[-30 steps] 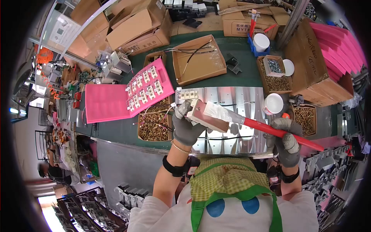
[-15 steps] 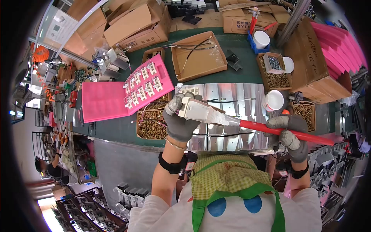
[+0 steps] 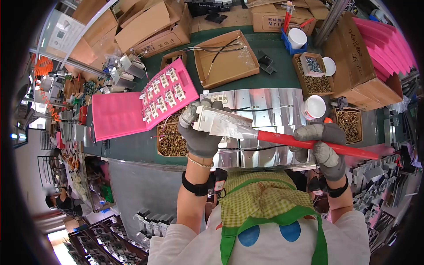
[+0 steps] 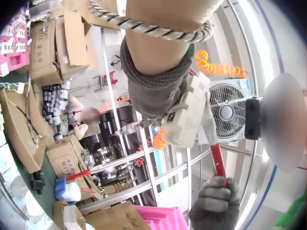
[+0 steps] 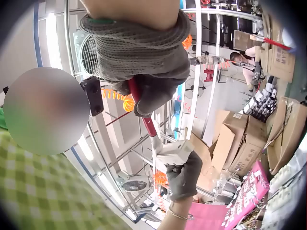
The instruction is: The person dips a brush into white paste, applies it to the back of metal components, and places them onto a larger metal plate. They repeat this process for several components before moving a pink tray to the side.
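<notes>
Grips one end of a cream-coloured housing (image 4: 184, 117) in the left hand (image 3: 201, 137), with fingers and thumb curled round it. Holds the housing raised above the bench (image 3: 132, 152), near the left side of the metal plates (image 3: 256, 98) as seen from the head. Grips the red handle of a brush (image 3: 287, 139) in the right hand (image 3: 324, 148), with fingers closed round the shaft and the free end projecting beyond. Lays the pale, flat end of the brush against the broad face of the housing, in contact with it.

Find on the bench, left of the plates, an open pink foam case (image 3: 115, 115) with rows of small white parts (image 3: 170, 98) on its right half. Note just beside it a box of brass-coloured fittings (image 3: 172, 142). Find beyond the plates a shallow cardboard tray (image 3: 207, 73) with wires (image 3: 217, 52) in it, and near that tray a black bracket (image 3: 267, 62). Note a white tub (image 3: 314, 107) by the right side of the plates, and farther back a blue holder (image 3: 287, 44) with red-handled brushes (image 3: 288, 18).
</notes>
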Available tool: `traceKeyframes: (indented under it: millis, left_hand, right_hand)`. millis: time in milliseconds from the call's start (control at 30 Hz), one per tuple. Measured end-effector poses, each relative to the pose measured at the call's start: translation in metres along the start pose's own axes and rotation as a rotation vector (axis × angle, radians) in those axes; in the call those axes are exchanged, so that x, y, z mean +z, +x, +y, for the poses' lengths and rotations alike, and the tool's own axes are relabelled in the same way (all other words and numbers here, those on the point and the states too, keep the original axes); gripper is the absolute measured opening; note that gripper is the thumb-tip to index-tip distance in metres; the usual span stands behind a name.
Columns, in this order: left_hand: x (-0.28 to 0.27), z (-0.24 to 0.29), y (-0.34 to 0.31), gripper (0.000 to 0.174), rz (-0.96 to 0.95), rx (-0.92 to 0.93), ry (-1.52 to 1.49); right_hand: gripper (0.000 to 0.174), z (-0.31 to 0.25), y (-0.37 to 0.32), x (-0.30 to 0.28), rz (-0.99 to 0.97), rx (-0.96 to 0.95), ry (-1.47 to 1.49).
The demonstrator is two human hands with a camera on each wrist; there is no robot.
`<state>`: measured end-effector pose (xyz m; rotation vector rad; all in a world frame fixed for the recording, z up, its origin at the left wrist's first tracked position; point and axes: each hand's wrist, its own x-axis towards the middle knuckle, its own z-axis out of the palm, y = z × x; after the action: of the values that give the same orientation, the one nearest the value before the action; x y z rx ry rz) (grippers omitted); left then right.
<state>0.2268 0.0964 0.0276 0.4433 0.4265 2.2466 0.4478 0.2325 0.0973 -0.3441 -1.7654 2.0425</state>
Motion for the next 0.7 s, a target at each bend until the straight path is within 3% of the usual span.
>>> traceKeyframes:
  millis: [133,333,433,500,700]
  left_hand:
    - [-0.013,0.008,0.001,0.026,-0.101,0.003,-0.254]
    - [-0.008,0.010,-0.008,0.024,0.205,0.047,-0.113]
    - [-0.010,0.006,-0.004,0.022,-0.027,-0.030,-0.222]
    - [-0.010,0.002,-0.005,0.021,-0.027,-0.024,-0.191]
    - [-0.031,0.014,-0.003,0.020,-0.003,0.028,-0.205]
  right_hand:
    - [0.038,0.001,-0.006,-0.005,-0.020,0.134,-0.052]
    - [0.040,0.002,-0.019,-0.018,0.027,0.147,-0.009]
    - [0.042,0.007,-0.013,0.002,0.087,0.056,0.043]
    - [0.041,0.009,-0.002,0.018,0.070,0.006,0.006]
    - [0.042,0.024,-0.015,-0.008,0.130,0.124,-0.005]
